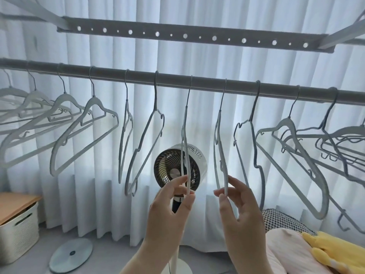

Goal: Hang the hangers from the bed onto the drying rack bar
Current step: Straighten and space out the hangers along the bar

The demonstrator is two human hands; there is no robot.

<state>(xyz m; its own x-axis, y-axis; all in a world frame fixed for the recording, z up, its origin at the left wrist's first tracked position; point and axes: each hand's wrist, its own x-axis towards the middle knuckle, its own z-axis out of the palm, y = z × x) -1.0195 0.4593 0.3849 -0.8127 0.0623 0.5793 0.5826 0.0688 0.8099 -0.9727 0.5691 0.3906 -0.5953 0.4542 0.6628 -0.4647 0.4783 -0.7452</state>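
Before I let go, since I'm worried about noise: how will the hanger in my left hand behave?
The hanger looks thin and light, so it will probably swing on the bar. Its hook sits loosely over, so the left hand releasing gently seems wise.

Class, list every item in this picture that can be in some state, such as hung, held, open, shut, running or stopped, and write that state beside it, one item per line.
Drying rack bar: carries a row of hangers.
Left hand: pinching the bottom of a hung hanger.
Right hand: pinching the bottom of the neighbouring hanger, also hooked on.
Fan: upright behind the hands; running or stopped, cannot tell.
Storage basket: lid on.
Curtain: drawn shut.
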